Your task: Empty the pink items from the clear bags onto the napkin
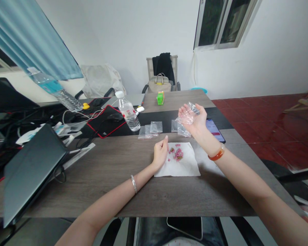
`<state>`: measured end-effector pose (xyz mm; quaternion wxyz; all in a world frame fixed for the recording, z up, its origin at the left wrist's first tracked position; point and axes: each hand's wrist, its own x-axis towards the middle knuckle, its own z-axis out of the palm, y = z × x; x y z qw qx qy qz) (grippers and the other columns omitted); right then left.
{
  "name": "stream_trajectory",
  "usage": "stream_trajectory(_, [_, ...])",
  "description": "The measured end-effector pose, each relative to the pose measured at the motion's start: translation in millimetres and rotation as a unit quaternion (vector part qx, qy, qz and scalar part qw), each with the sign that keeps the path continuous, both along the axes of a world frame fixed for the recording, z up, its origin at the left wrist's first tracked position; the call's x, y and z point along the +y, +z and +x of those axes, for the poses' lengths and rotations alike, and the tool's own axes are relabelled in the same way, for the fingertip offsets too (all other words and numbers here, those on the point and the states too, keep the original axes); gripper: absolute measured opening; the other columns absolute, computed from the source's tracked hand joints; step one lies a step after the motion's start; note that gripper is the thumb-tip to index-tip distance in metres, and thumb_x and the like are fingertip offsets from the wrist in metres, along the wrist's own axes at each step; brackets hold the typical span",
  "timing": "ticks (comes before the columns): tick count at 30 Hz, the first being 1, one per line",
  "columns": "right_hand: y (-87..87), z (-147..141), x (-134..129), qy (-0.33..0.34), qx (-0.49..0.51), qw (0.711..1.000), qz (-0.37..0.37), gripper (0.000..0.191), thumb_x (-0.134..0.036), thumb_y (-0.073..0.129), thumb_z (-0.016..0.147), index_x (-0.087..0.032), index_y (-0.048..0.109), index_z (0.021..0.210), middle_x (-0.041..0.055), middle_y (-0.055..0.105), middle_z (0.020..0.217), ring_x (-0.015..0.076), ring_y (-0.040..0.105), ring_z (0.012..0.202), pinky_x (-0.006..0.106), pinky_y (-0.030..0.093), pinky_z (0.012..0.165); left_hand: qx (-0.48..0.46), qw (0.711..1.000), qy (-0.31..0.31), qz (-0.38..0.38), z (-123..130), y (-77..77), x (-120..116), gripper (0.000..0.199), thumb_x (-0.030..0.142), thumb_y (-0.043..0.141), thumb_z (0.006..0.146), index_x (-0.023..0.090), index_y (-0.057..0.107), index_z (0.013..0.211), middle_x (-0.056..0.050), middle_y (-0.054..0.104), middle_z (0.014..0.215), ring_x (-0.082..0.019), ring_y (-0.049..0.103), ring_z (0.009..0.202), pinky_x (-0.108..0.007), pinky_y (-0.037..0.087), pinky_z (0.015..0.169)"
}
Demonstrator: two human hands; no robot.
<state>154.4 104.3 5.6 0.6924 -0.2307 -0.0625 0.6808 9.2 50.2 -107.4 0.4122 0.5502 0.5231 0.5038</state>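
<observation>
My right hand (195, 119) is raised over the table, palm up, with its fingers curled around a crumpled clear plastic bag (188, 117). Lower and to the left, my left hand (161, 152) rests at the left edge of a white paper sheet (187, 169), thumb up and fingers folded in. Whatever those fingers may hold is hidden. Small pink bead-like pieces (179, 153), a few greenish, lie loose on the paper. Behind it are small clear bags (156, 127) in an overlapping row, and more clear bags (183, 130) lie beneath my right hand.
A water bottle (128, 112) stands left of the bags. A phone (215, 130) lies right of my right wrist. A laptop (36, 171), cables and a mouse pad (106, 121) crowd the left side. A green toy block (160, 98) sits farther back.
</observation>
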Motion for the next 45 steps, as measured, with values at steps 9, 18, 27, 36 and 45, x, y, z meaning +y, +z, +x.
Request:
stream_trajectory(9, [-5.6,-1.3,2.7,0.006,-0.074,0.997,-0.015,0.028,-0.035,0.044,0.085,-0.016,0.064,0.083,0.0062,0.066,0.069,0.0158,0.063,0.067,0.026,0.054,0.062,-0.071,0.995,-0.037,-0.061,-1.1,3.4,-1.3,0.060,0.052,0.034,0.089,0.018,0.054,0.045,-0.005,0.057,0.049,-0.015,0.052,0.051,-0.027,0.039,0.057])
stream_trajectory(18, [-27.6,-5.7,13.6,0.173,-0.228,0.957,-0.040,0.013,-0.018,0.054,0.080,-0.018,0.065,0.086,-0.0020,0.059,0.055,0.0113,0.054,0.047,0.023,0.046,0.049,-0.183,0.977,-0.086,-0.064,-6.9,8.9,3.1,0.058,0.049,0.028,0.091,0.018,0.057,0.052,-0.006,0.062,0.056,-0.016,0.061,0.062,-0.028,0.047,0.070])
stream_trajectory(27, [-33.5,-9.4,14.7,0.200,-0.297,0.934,0.006,0.020,0.000,0.061,0.070,-0.016,0.064,0.083,-0.0018,0.064,0.062,0.0093,0.057,0.052,0.020,0.042,0.048,-0.183,0.977,-0.067,-0.091,-19.3,31.5,29.5,0.044,0.058,0.043,0.086,0.018,0.055,0.072,-0.002,0.063,0.059,-0.012,0.059,0.052,-0.024,0.046,0.055])
stream_trajectory(36, [-41.5,-7.2,18.5,0.114,-0.376,0.920,0.017,0.032,-0.007,0.068,0.071,-0.019,0.054,0.097,-0.0013,0.068,0.070,0.0111,0.062,0.057,0.021,0.046,0.052,-0.032,0.989,-0.128,-0.067,-26.3,69.1,89.3,0.019,0.029,0.076,0.065,0.014,0.064,0.066,0.000,0.063,0.056,-0.008,0.050,0.046,-0.019,0.033,0.044])
stream_trajectory(45, [-44.5,5.4,27.1,0.121,-0.402,0.907,-0.020,0.028,-0.010,0.070,0.070,-0.020,0.055,0.092,0.0001,0.067,0.067,0.0123,0.063,0.053,0.020,0.046,0.045,-0.013,0.988,-0.123,-0.092,-43.3,53.7,107.4,0.016,0.024,0.077,0.066,0.013,0.065,0.065,0.002,0.060,0.052,-0.007,0.047,0.044,-0.019,0.030,0.044])
